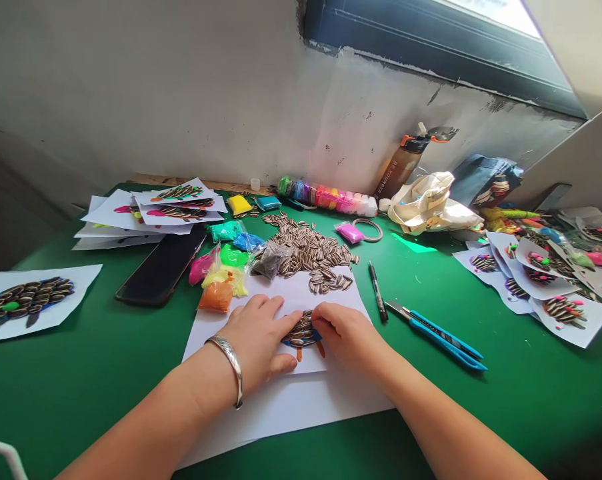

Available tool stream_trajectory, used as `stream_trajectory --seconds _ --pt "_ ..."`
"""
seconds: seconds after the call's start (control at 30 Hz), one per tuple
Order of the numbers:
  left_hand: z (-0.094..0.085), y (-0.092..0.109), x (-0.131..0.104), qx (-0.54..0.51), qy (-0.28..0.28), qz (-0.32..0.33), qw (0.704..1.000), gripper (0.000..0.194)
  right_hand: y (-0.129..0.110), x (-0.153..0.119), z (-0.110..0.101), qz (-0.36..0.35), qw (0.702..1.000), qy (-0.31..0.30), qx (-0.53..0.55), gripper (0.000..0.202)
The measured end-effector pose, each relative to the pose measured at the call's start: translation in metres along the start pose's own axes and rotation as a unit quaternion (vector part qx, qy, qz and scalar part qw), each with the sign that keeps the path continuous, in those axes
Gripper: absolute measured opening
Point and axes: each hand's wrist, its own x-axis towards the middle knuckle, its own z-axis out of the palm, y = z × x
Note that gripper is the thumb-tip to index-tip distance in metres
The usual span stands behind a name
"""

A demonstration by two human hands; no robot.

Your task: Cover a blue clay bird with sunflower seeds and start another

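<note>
On a small white paper (313, 364) lies a bird-like figure (299, 333) made of striped sunflower seeds over blue clay, with two orange legs. My left hand (258, 337), with a silver bangle at the wrist, rests flat on the paper, fingers spread, thumb and forefinger around the figure's left side. At the figure's right end, my right hand (348, 333) is closed in a pinch and touches it; whatever sits between its fingertips is hidden. Just beyond the hands spreads a heap of sunflower seeds (305, 247). A larger white sheet (341, 400) lies underneath.
Clay packets, including an orange one (215, 297), sit left of the seeds beside a phone (163, 267). To the right are a pen (378, 293) and a blue utility knife (438, 335). Finished seed pictures (563, 308) lie far right. A bottle (403, 163) stands by the wall.
</note>
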Motion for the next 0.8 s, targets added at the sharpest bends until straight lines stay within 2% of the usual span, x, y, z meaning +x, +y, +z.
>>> stream_trajectory --seconds 0.1,0.23,0.4,0.8 --pt "-0.002 0.0 0.0 -0.004 -0.003 0.001 1.0 0.057 0.003 -0.004 -0.003 0.019 1.0 0.017 0.013 0.005" --pt "-0.003 0.0 -0.001 -0.01 0.001 0.004 1.0 0.058 0.011 -0.008 -0.006 -0.002 0.999 0.047 -0.014 0.014" --pt "-0.002 -0.002 -0.001 -0.013 0.002 0.004 1.0 0.058 0.015 -0.006 -0.002 -0.009 0.999 0.027 -0.033 0.018" --pt "0.002 0.0 0.0 0.001 0.01 -0.004 1.0 0.057 0.007 -0.003 0.002 -0.008 0.997 0.038 -0.06 0.02"
